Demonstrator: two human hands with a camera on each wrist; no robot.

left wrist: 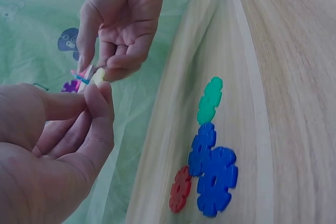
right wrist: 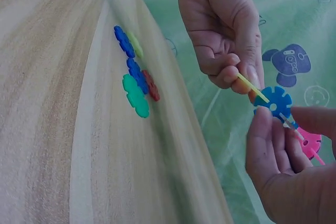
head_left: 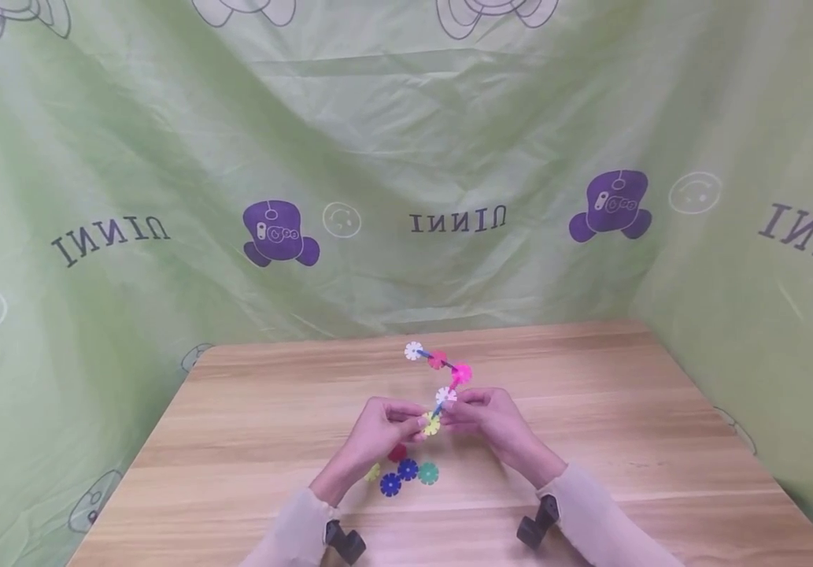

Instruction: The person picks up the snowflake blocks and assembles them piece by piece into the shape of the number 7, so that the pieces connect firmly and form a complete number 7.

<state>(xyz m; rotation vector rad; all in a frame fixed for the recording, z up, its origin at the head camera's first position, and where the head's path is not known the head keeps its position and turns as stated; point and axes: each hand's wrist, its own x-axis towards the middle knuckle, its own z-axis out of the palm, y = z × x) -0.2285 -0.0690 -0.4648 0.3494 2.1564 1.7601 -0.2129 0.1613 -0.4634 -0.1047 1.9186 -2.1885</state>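
Observation:
A zigzag chain of notched plastic snowflake discs rises above the table between both hands. Its near end is a yellow disc point(head_left: 432, 424), pinched by my left hand point(head_left: 378, 431) between thumb and fingers. That yellow disc meets a blue disc point(right wrist: 273, 103) edge to face; how deep their slots sit is hard to tell. My right hand point(head_left: 497, 423) grips the chain around the blue disc and the neighbouring white disc point(head_left: 445, 396). Beyond it the chain goes on through a bright pink disc point(head_left: 462, 373) and a red-pink disc point(head_left: 437, 360) to a white end disc point(head_left: 413, 350).
On the wooden table point(head_left: 236, 425) below the hands lie loose discs: a green one point(head_left: 429, 472), two blue ones point(head_left: 390, 484), a red one point(left wrist: 180, 189) and a yellow one point(right wrist: 135, 44). A green printed cloth point(head_left: 378, 142) hangs behind and at both sides.

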